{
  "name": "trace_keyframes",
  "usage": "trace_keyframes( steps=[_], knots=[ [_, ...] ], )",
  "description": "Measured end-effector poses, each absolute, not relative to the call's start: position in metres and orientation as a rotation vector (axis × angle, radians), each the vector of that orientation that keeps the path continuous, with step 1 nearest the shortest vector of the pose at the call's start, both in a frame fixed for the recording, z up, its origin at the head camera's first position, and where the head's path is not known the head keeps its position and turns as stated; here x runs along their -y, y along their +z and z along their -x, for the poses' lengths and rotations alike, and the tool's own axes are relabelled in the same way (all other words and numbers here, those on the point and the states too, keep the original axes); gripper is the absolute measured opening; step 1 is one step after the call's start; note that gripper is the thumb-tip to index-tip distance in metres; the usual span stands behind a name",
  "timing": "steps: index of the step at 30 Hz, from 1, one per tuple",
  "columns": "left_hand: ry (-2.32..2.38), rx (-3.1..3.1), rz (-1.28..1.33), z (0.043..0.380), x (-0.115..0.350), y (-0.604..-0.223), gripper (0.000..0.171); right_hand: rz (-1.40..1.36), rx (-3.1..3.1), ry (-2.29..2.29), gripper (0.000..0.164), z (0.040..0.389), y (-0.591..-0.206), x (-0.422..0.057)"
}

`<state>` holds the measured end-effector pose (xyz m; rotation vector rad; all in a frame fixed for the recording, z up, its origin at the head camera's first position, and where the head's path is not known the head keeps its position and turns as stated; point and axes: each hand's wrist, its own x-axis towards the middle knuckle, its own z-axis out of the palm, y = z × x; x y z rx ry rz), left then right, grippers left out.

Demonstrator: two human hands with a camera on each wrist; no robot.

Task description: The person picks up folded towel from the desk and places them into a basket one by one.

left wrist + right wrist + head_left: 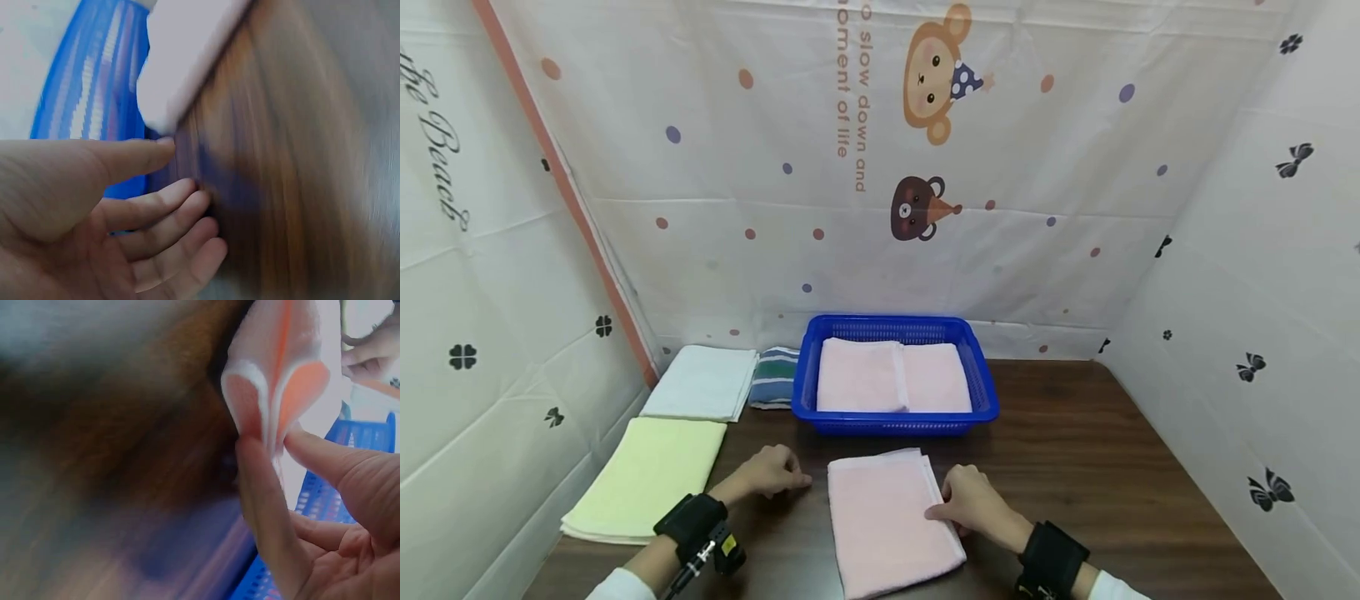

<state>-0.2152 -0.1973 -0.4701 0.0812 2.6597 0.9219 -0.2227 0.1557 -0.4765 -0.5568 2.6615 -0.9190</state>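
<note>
A folded pink towel (887,517) with a white border lies on the table in front of the basket. My right hand (976,504) pinches its right edge between thumb and fingers. The right wrist view shows the folded layers of the pink towel (281,337) squeezed together, with loops bulging above the fingertips (253,450). To the left of the towel, my left hand (769,471) is held apart from it, holding nothing. Its fingers are loosely bent and the thumb is apart from them in the left wrist view (162,231).
A blue basket (895,427) holding two folded pink towels (861,375) stands at the back. Left of it are a striped towel (773,379), a white towel (702,383) and a yellow towel (651,475). Printed cloth walls (760,108) enclose the wooden table (1075,483).
</note>
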Motion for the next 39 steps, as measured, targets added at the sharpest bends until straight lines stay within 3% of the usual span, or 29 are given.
trace_keyframes(
  steps=[9,21,26,29,33,39],
  knots=[
    [0.956,-2.530,-0.316,0.216,0.179,-0.474,0.033,0.664,-2.758,-0.762,0.041,0.226,-0.477,-0.133],
    [1.075,-2.423,-0.184,0.209,0.170,-0.477,0.026,0.549,-2.514,-1.018,0.040,0.218,-0.482,-0.137],
    [1.287,-2.291,-0.103,0.192,0.161,-0.473,0.039,0.368,-2.245,-1.201,0.032,0.216,-0.475,-0.144],
    [1.390,-2.264,-0.009,0.185,0.156,-0.474,0.043,0.287,-2.125,-1.261,0.036,0.217,-0.474,-0.151],
    [1.455,-2.246,0.154,0.182,0.152,-0.478,0.032,0.228,-2.013,-1.332,0.042,0.221,-0.478,-0.157],
    [1.387,-2.214,0.242,0.183,0.152,-0.475,0.018,0.292,-2.010,-1.325,0.029,0.224,-0.479,-0.158]
  ],
)
